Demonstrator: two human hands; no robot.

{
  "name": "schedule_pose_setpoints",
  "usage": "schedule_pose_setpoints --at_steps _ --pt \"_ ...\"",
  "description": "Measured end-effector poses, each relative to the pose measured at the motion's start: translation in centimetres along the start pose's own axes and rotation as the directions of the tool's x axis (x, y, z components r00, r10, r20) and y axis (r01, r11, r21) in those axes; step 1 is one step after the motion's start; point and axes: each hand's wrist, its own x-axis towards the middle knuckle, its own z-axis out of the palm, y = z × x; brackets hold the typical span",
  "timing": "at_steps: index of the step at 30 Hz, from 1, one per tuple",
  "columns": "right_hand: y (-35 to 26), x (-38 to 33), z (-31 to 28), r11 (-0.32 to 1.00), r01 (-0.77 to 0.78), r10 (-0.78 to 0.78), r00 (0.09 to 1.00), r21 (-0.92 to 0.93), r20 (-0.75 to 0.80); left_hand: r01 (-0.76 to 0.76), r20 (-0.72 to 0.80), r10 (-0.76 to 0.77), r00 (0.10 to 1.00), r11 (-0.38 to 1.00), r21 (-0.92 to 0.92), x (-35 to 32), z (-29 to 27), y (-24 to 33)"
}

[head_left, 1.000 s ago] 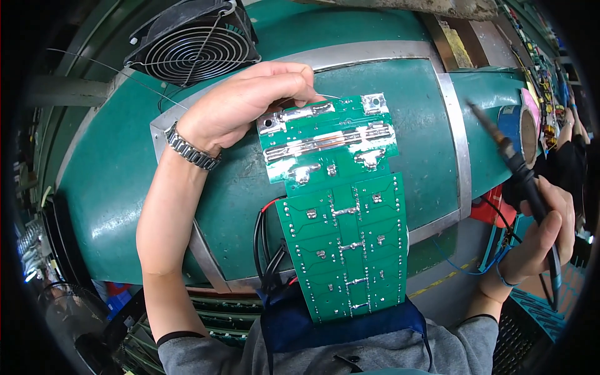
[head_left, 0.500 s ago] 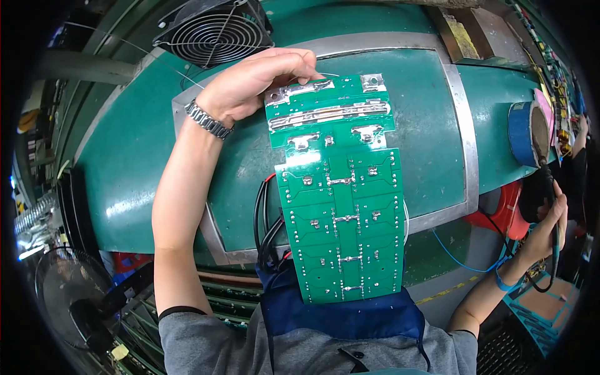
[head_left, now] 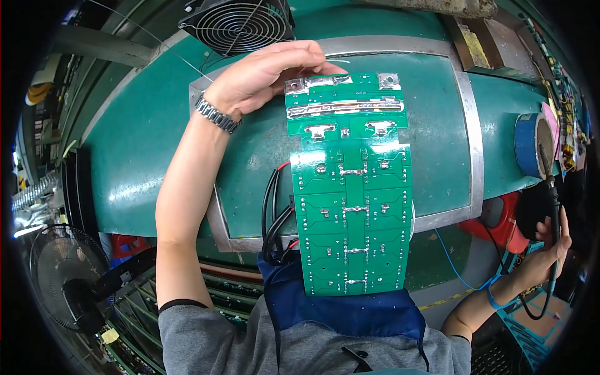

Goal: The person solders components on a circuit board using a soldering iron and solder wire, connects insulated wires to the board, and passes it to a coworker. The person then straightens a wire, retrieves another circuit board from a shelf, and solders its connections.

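A long green circuit board (head_left: 356, 219) lies with its soldered side up, its near end against my blue apron (head_left: 340, 312) and its far part over the bench. My left hand (head_left: 275, 72) grips its far left edge, the fingers partly hidden behind it. Out at the far right, my right hand (head_left: 553, 250) holds a soldering iron (head_left: 554, 209) by its black handle. The iron's tip points into a round blue container (head_left: 528, 145) on the bench. Black and red wires (head_left: 272, 215) come out from under the board's left side.
A black fan with a wire guard (head_left: 240, 28) stands at the back left of the green bench (head_left: 150, 162). Metal trays (head_left: 487, 50) sit at the back right. A red stool (head_left: 512, 225) is below the bench's right edge. Another fan (head_left: 69, 269) stands at lower left.
The view has shifted slightly, so the bench things sit a little further right. The board's far end sits a bit further right and up. The iron's tip stays at the blue container.
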Motion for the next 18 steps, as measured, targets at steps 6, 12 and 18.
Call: schedule_pose_setpoints --at_steps 6,12,18 --pt "0.4 -1.2 -0.3 0.958 -0.007 -0.03 0.992 0.285 0.125 -0.134 -0.351 0.18 0.919 0.979 0.153 -2.9 1.3 0.3" --pt "0.2 -2.8 1.1 0.869 -0.059 -0.072 0.967 0.491 0.244 -0.293 -0.516 0.32 0.794 0.946 0.136 -5.4 2.6 0.1" --pt "-1.8 -4.0 2.3 0.742 -0.209 -0.041 0.934 0.637 0.354 -0.314 -0.264 0.702 0.662 0.579 0.753 -7.4 8.4 -0.5"
